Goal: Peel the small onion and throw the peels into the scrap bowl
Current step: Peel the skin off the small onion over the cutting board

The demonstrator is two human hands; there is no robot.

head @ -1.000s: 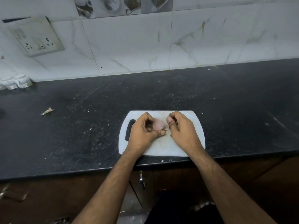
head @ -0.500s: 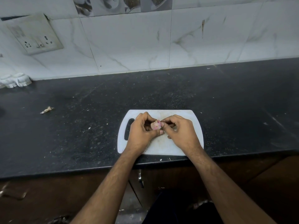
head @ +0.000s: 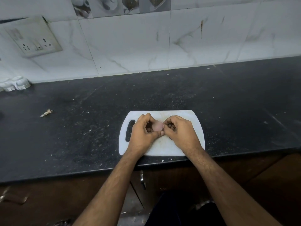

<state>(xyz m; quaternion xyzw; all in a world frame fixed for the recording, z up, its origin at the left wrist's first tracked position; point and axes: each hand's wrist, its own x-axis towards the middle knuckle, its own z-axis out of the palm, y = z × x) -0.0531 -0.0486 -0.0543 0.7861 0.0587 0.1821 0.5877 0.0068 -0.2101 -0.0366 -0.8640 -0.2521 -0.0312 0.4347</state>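
Nearest the camera, two bare forearms reached in from 6 o'clock, over the brown cabinet front, to a white cutting board (head: 162, 146) lying at the near edge of the dark desk (head: 228, 103). Above the board the left hand (head: 143, 132) was curled around the small onion (head: 157, 126), gripping it between thumb and fingers, pale pink flesh showing. The right hand (head: 182, 132) pressed close at the onion's 3 o'clock side, its fingertips (head: 164, 127) pinched at the surface; whether a strip of skin was caught there was too small to tell. The step in hand looked like the peeling itself, well along judging by the bare flesh. The next move likely called for a firm pinch and a pull away from the bulb, then carrying the peel off to the scrap bowl, which was nowhere in view. Farther out, at 10 o'clock, a dry peel scrap (head: 46, 113) lay alone on the desk, well apart. Beyond, a white object (head: 15, 84) sat against the tiled wall under a switch plate (head: 35, 39). Nothing blocked the hands.
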